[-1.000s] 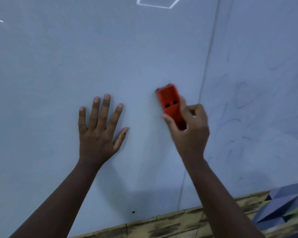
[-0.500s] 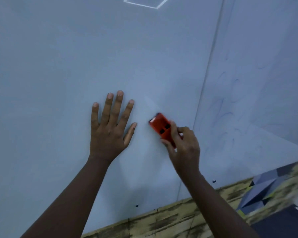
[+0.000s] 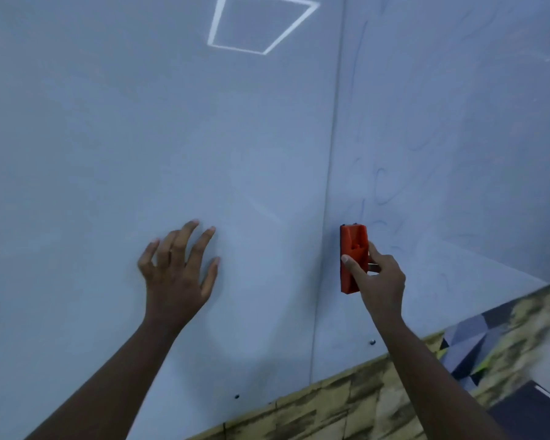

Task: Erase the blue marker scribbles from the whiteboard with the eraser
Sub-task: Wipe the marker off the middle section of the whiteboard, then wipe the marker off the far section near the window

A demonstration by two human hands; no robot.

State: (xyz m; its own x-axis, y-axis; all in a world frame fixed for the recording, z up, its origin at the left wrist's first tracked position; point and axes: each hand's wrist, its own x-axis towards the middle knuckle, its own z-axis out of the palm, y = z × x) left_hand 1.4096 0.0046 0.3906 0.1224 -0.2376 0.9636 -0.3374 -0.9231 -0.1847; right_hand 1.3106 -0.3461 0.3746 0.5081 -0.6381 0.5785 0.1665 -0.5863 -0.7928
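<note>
My right hand (image 3: 380, 285) pinches the orange eraser (image 3: 352, 255) upright against the whiteboard (image 3: 140, 122), just right of the panel seam; most of it rises above my grip, beside faint blue scribbles (image 3: 382, 188). My left hand (image 3: 175, 274) hovers relaxed, fingers spread.

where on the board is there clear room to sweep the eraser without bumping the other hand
Free: the right panel of the whiteboard, right of the seam, where faint blue scribbles run above the eraser gripped by the right hand. Also the wide left panel above the left hand. Tightest: the strip between both hands.
</note>
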